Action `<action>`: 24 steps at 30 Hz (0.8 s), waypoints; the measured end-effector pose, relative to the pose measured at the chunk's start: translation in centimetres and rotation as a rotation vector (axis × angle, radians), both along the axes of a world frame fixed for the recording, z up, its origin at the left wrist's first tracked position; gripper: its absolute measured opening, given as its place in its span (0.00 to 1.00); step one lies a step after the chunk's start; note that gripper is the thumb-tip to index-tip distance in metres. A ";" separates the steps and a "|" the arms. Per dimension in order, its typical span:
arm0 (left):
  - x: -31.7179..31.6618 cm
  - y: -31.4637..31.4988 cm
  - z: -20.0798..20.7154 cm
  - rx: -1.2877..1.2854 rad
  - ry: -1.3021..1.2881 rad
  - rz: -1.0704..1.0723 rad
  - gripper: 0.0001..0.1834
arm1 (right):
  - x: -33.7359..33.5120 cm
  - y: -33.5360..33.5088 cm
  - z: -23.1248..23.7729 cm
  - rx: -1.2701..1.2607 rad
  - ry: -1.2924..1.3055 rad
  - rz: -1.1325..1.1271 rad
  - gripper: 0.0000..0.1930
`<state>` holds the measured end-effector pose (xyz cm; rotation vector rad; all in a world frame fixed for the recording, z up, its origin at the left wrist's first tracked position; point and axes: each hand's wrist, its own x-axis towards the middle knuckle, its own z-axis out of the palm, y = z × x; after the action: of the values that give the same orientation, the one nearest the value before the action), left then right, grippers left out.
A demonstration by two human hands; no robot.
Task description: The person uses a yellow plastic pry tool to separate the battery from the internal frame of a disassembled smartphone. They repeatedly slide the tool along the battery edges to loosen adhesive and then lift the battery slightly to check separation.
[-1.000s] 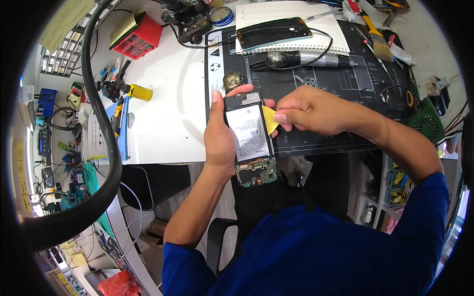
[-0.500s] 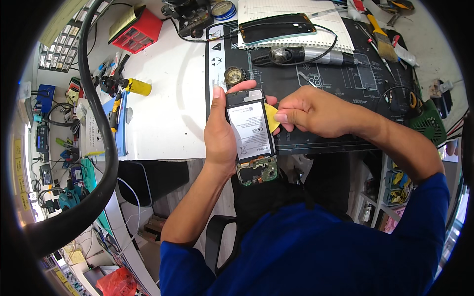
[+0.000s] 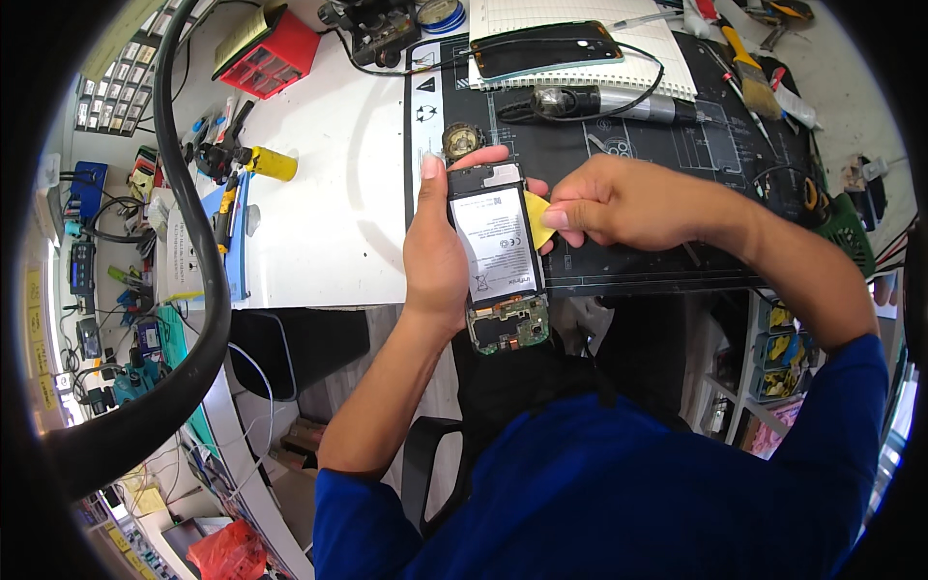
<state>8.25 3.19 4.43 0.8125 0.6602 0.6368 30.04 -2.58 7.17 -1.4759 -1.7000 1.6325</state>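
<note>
An opened smartphone (image 3: 495, 242) lies in my left hand (image 3: 435, 256), its back off. The white battery fills its middle, and a green circuit board shows at the end nearest me. My left thumb runs along one side while the fingers wrap underneath, their tips showing at the far end and right side. Between the thumb and fingers of my right hand (image 3: 604, 208) is a thin yellow pry pick (image 3: 537, 220). Its edge meets the phone's right side beside the battery; how deep it goes in, I cannot tell.
On the black mat (image 3: 667, 266) lie a silver-and-black cylindrical tool (image 3: 619, 104) and a wristwatch (image 3: 462, 141). Behind, another phone (image 3: 546, 50) rests on a spiral notebook (image 3: 677, 63). A brush (image 3: 749, 77) is at right; a red drawer box (image 3: 271, 58) stands left. A thick black tube (image 3: 193, 193) crosses the left.
My hands and the phone have shifted slightly right in the picture, and the phone's near end sits a little higher. The pick remains pinched at the phone's right edge.
</note>
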 end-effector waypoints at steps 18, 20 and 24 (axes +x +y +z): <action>-1.1 -0.7 -0.4 -0.168 -0.175 -0.093 0.37 | -0.2 -0.5 5.9 0.027 -0.383 0.068 0.24; -1.0 -1.2 -0.1 -0.162 -0.199 -0.093 0.37 | -0.4 -1.3 7.0 0.060 -0.423 0.045 0.23; -0.8 -2.1 0.4 -0.258 -0.268 -0.108 0.35 | 0.4 -2.3 8.2 0.011 -0.399 0.093 0.22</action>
<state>7.49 1.04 4.81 0.5080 0.4393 0.5376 30.44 -4.88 15.40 -1.8370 -2.0060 1.4374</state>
